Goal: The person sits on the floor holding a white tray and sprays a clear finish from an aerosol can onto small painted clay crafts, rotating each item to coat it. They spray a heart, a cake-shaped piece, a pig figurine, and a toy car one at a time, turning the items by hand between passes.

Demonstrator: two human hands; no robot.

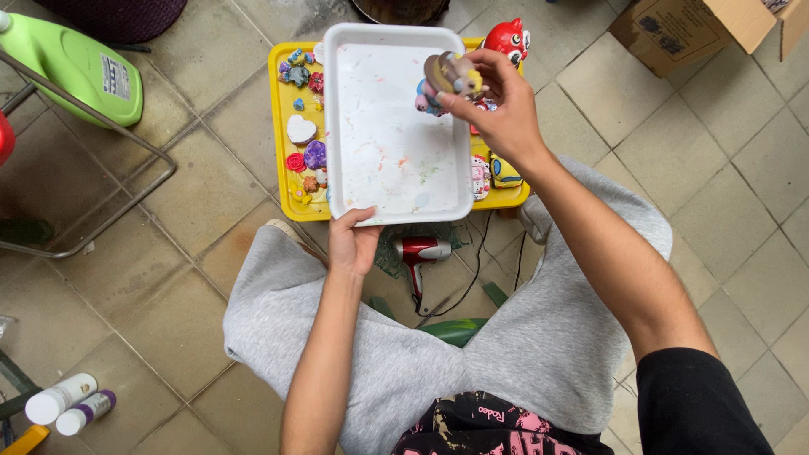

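A: What does the left hand (352, 244) have?

B: The near edge of a white tray (383, 181), close to its near-left corner. The thumb lies over the rim and the fingers are hidden under it, so the grip is closed on the tray.

A: Which way does the tray run?

B: Its long axis points away from the person, from the knees toward the far side of the floor. It is stained inside with faint red and green smears. It covers the middle of a yellow tray (285, 126) on the floor.

A: And the right hand (499, 105)?

B: It is over the white tray's far-right corner, fingertips pinched shut on a small painted figure (451, 74), tan and yellow. The figure lies roughly crosswise, its long axis running left to right across the tray's right rim.

A: What else is there?

B: Small painted pieces fill the yellow tray's left strip, among them a white heart (300, 129). A red figure (506, 38) stands at its far-right corner. A red hairdryer (421, 251) lies on the floor between the knees, just near the white tray's near edge. A green jug (76, 67) lies far left, and a cardboard box (691, 25) far right.
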